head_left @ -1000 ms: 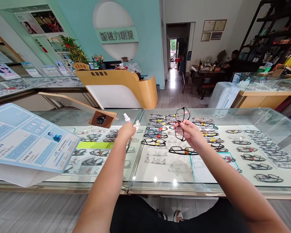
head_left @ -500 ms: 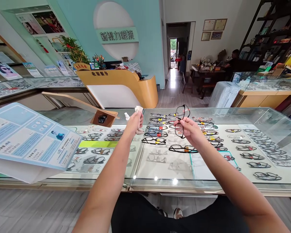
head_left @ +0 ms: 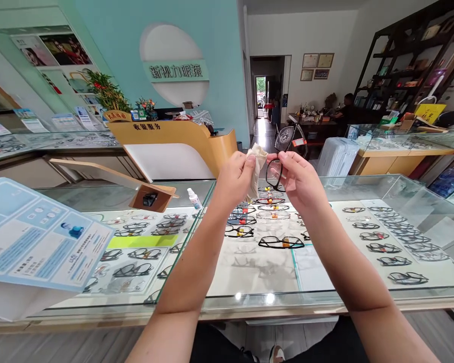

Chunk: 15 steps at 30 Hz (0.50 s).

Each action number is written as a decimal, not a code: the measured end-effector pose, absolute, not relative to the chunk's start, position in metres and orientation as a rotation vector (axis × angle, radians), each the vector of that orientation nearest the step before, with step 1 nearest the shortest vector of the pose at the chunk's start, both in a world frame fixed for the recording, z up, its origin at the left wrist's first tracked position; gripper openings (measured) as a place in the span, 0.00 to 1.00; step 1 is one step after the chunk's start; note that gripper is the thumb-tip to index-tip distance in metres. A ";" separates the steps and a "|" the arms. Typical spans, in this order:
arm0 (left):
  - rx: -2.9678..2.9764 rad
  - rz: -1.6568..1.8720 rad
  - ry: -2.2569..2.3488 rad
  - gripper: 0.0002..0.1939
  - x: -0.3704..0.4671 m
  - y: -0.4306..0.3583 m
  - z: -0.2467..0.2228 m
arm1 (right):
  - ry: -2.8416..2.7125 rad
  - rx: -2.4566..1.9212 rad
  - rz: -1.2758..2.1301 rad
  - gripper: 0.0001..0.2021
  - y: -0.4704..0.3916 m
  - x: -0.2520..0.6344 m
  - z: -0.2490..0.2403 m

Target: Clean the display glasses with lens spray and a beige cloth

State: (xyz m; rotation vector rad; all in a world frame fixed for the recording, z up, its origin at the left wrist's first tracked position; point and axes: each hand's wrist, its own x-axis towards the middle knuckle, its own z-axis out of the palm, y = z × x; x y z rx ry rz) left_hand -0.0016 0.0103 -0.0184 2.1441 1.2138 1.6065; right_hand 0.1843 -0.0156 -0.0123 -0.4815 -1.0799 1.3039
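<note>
My right hand (head_left: 300,179) is closed on a pair of dark-rimmed eyeglasses (head_left: 275,174), held up above the glass display case (head_left: 249,275). One lens is up, the other down, and a small red tag shows near the upper one. Just left of the glasses, my left hand (head_left: 236,179) grips a crumpled cream cloth (head_left: 256,169). The cloth is close to the frame; whether they touch I cannot tell. A white spray bottle (head_left: 194,198) stands on the glass to the left. Below my hands lies a black pair of glasses (head_left: 282,242).
Rows of eyeglasses (head_left: 406,277) fill the case on the right. At the left stand a blue-white printed card (head_left: 41,232) and a tilted wooden mirror stand (head_left: 155,196). Beyond is a wooden counter (head_left: 166,133). A person (head_left: 346,112) sits at the back right.
My left hand has moved right with the cloth, up to the glasses. The glasses have been raised slightly and turned. The spray bottle, earlier beside my left hand, now stands apart from it.
</note>
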 end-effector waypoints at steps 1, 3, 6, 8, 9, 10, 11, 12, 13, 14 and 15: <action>2.110 1.619 1.204 0.31 0.001 0.010 -0.016 | -1.068 -0.472 1.286 0.16 -0.015 0.183 -0.010; 1.975 1.636 1.157 0.32 0.005 0.010 -0.017 | -1.049 -0.449 1.276 0.16 -0.015 0.182 -0.007; 1.781 1.616 1.053 0.34 0.005 0.013 -0.022 | -1.055 -0.442 1.289 0.17 -0.016 0.182 -0.008; 1.704 1.574 0.996 0.34 0.002 0.015 -0.024 | -1.079 -0.449 1.293 0.18 -0.016 0.184 -0.009; 1.675 1.558 0.984 0.34 0.001 0.016 -0.025 | -1.091 -0.450 1.299 0.18 -0.017 0.185 -0.009; 1.655 1.551 0.986 0.34 -0.001 0.017 -0.025 | -1.099 -0.448 1.311 0.18 -0.018 0.185 -0.009; 1.644 1.556 1.001 0.34 -0.002 0.017 -0.025 | -1.106 -0.444 1.339 0.17 -0.019 0.186 -0.009; 1.644 1.565 1.026 0.33 -0.002 0.018 -0.026 | -1.109 -0.438 1.386 0.16 -0.021 0.187 -0.009; 1.651 1.577 1.057 0.32 -0.003 0.020 -0.026 | -1.107 -0.428 1.450 0.15 -0.023 0.187 -0.009; 1.661 1.593 1.088 0.31 -0.003 0.022 -0.027 | -1.099 -0.413 1.526 0.15 -0.024 0.186 -0.009; 1.667 1.612 1.114 0.30 -0.003 0.024 -0.028 | -1.087 -0.397 1.604 0.14 -0.026 0.185 -0.009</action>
